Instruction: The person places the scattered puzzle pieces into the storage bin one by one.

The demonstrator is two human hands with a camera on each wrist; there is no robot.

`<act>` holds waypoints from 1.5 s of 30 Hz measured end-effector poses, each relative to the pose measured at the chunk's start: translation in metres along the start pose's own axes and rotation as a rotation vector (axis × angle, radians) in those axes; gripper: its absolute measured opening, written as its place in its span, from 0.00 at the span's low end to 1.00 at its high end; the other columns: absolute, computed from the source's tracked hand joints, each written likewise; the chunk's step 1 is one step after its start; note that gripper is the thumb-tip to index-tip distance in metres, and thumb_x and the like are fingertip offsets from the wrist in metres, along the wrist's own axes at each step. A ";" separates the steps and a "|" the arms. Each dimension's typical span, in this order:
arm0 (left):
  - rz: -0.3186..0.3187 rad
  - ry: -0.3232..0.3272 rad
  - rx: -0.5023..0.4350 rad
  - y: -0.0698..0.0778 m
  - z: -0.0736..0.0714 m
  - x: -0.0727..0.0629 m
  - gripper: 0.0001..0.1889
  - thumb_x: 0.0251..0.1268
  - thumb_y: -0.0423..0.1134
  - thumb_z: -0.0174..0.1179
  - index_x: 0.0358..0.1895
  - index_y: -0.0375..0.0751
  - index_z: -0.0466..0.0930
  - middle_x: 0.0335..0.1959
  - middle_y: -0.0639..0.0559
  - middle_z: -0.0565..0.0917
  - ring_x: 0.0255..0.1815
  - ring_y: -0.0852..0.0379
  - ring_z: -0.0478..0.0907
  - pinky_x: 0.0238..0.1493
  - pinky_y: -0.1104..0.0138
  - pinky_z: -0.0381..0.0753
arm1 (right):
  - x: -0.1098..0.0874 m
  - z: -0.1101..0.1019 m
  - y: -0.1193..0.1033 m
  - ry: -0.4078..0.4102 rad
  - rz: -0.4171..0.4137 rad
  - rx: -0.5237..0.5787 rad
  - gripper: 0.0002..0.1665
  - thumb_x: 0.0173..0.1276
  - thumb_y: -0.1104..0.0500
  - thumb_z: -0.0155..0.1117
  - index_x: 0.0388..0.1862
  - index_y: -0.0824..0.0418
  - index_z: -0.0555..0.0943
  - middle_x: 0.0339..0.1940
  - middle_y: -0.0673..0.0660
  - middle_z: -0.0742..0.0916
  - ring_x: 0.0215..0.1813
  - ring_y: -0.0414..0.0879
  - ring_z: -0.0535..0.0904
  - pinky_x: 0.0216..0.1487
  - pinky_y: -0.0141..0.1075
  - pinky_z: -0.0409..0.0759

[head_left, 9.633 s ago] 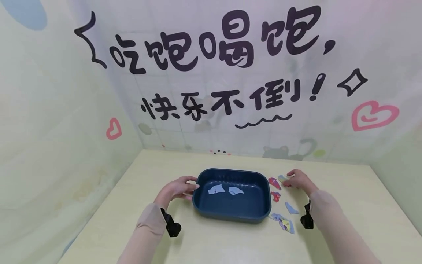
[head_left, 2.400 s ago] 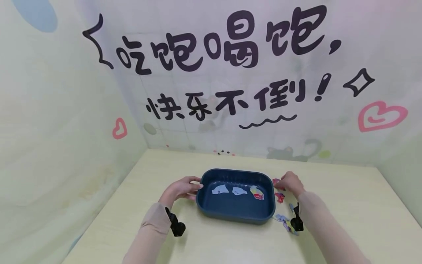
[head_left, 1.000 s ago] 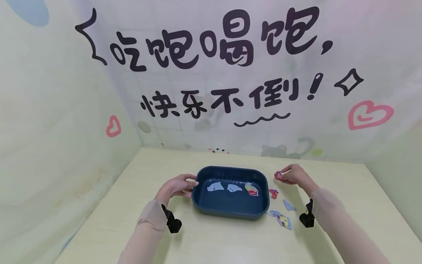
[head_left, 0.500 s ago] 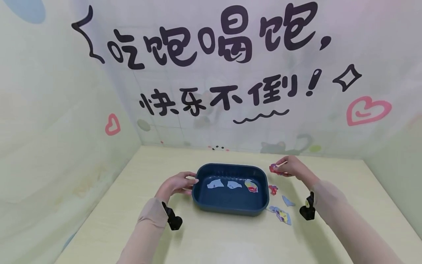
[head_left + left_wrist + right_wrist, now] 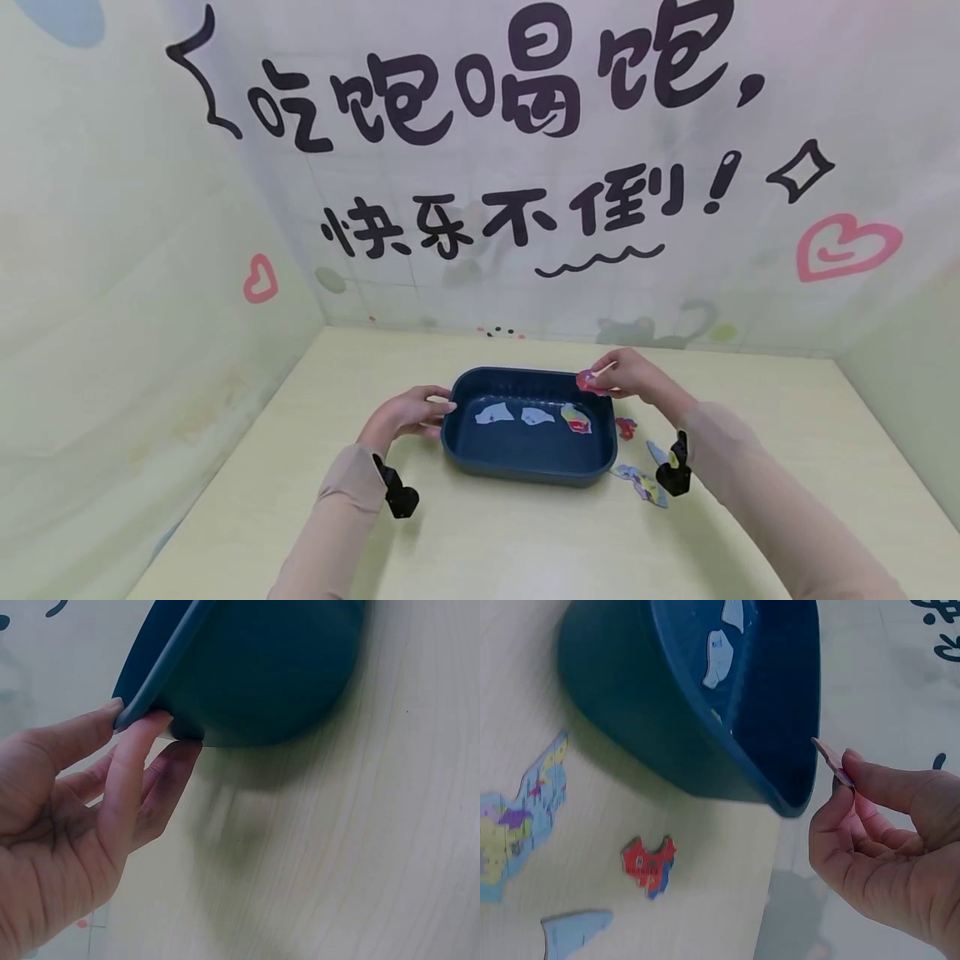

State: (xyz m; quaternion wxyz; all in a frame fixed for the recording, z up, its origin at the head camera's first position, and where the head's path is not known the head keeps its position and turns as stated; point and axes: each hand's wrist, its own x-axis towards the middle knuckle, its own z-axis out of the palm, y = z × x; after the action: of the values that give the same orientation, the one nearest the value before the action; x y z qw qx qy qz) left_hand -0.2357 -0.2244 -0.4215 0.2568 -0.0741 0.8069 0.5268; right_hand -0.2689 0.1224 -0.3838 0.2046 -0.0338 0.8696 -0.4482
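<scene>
Over at the far right corner of the tray, the right hand (image 5: 628,373) has thumb and forefinger nearly closed, pinching a flat, thin red-and-purple piece (image 5: 587,382) up in the air; whether it touches the rim, I can't tell. On the left side, the left hand (image 5: 411,410) is half curled, thumb and fingertips gripping the left end of that deep, dark blue, round-cornered rectangular tray (image 5: 525,477), which sits flat on the pale wood-grained worktop (image 5: 480,542). Look inside, and there's a row on the tray floor: one flat pale blue piece (image 5: 494,413) at left, a second, smaller pale blue piece (image 5: 537,415) in the middle, and a yellow, red and pale blue piece (image 5: 576,419) at right. Outside, just beside the tray's right end, lies a small red-and-blue piece (image 5: 626,428); nearer and farther right, a plain light blue pointed piece (image 5: 657,452), partly covered by the black wrist camera (image 5: 673,477) in the head view; and by the near right corner, a larger blue, yellow and purple patch (image 5: 647,487).
</scene>
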 end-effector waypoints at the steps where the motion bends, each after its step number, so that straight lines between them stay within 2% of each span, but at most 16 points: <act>1: 0.001 -0.002 0.003 0.000 0.000 0.000 0.23 0.66 0.38 0.53 0.63 0.36 0.63 0.51 0.40 0.78 0.47 0.53 0.79 0.36 0.68 0.83 | 0.001 0.003 -0.002 -0.004 0.000 -0.004 0.18 0.62 0.62 0.62 0.47 0.72 0.74 0.27 0.54 0.82 0.26 0.39 0.74 0.29 0.29 0.78; 7: 0.004 0.005 -0.001 -0.005 0.001 0.000 0.23 0.66 0.38 0.53 0.62 0.35 0.63 0.51 0.39 0.78 0.49 0.51 0.79 0.37 0.67 0.83 | 0.010 0.024 -0.010 -0.031 -0.004 -0.020 0.17 0.61 0.62 0.63 0.47 0.71 0.76 0.30 0.57 0.83 0.26 0.39 0.74 0.28 0.28 0.78; 14: -0.013 0.023 -0.007 -0.004 0.001 -0.004 0.23 0.66 0.38 0.53 0.62 0.37 0.64 0.51 0.39 0.78 0.49 0.50 0.79 0.37 0.67 0.83 | 0.015 0.050 -0.021 -0.080 -0.037 -0.024 0.15 0.60 0.63 0.63 0.45 0.70 0.77 0.33 0.59 0.83 0.27 0.40 0.75 0.33 0.35 0.81; 18: -0.021 0.032 0.005 -0.004 0.001 -0.005 0.22 0.66 0.38 0.53 0.62 0.37 0.64 0.51 0.39 0.78 0.47 0.51 0.80 0.36 0.67 0.83 | 0.019 0.068 -0.028 -0.106 -0.058 -0.064 0.15 0.60 0.64 0.63 0.45 0.69 0.78 0.37 0.62 0.84 0.29 0.42 0.76 0.36 0.36 0.82; 22: -0.026 0.028 0.014 -0.002 0.003 -0.004 0.22 0.66 0.39 0.53 0.62 0.38 0.65 0.51 0.41 0.78 0.46 0.52 0.80 0.35 0.67 0.83 | 0.021 0.082 -0.034 -0.148 -0.050 -0.092 0.14 0.60 0.65 0.62 0.45 0.67 0.78 0.39 0.61 0.82 0.31 0.43 0.73 0.35 0.35 0.80; 26: -0.004 0.016 0.020 -0.001 0.005 -0.003 0.22 0.66 0.39 0.53 0.62 0.38 0.65 0.51 0.40 0.78 0.47 0.52 0.80 0.36 0.66 0.83 | 0.023 0.091 -0.039 -0.194 -0.046 -0.097 0.13 0.61 0.66 0.61 0.45 0.66 0.78 0.39 0.60 0.81 0.31 0.42 0.73 0.38 0.37 0.81; 30: 0.007 0.021 0.016 0.001 0.006 -0.003 0.22 0.66 0.38 0.53 0.61 0.37 0.66 0.51 0.40 0.78 0.48 0.51 0.80 0.36 0.66 0.83 | 0.027 0.099 -0.042 -0.247 -0.074 -0.101 0.13 0.60 0.67 0.60 0.46 0.67 0.78 0.35 0.57 0.81 0.30 0.41 0.73 0.35 0.34 0.80; 36: -0.002 0.024 0.012 0.001 0.006 -0.004 0.22 0.66 0.38 0.53 0.61 0.37 0.65 0.50 0.40 0.78 0.47 0.51 0.79 0.36 0.66 0.83 | 0.035 0.114 -0.047 -0.316 -0.099 -0.165 0.14 0.59 0.70 0.59 0.45 0.65 0.80 0.32 0.53 0.79 0.27 0.40 0.70 0.25 0.28 0.73; 41: -0.004 0.009 0.007 0.001 0.004 -0.003 0.22 0.66 0.38 0.53 0.62 0.37 0.64 0.51 0.38 0.77 0.48 0.50 0.79 0.36 0.66 0.83 | 0.036 0.124 -0.051 -0.338 -0.105 -0.245 0.13 0.59 0.70 0.59 0.44 0.62 0.81 0.33 0.53 0.80 0.28 0.40 0.70 0.25 0.26 0.71; 45: -0.005 0.009 0.012 0.001 0.002 -0.002 0.22 0.66 0.38 0.52 0.62 0.36 0.64 0.51 0.38 0.78 0.47 0.50 0.79 0.36 0.66 0.83 | 0.036 0.131 -0.056 -0.331 -0.112 -0.263 0.12 0.60 0.68 0.60 0.43 0.62 0.82 0.35 0.53 0.81 0.30 0.41 0.71 0.27 0.27 0.73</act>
State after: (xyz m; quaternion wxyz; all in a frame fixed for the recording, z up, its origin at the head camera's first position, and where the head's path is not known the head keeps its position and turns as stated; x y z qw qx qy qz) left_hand -0.2338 -0.2228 -0.4201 0.2550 -0.0769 0.8110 0.5209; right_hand -0.2587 -0.0200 -0.4180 0.3131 -0.1814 0.8719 -0.3298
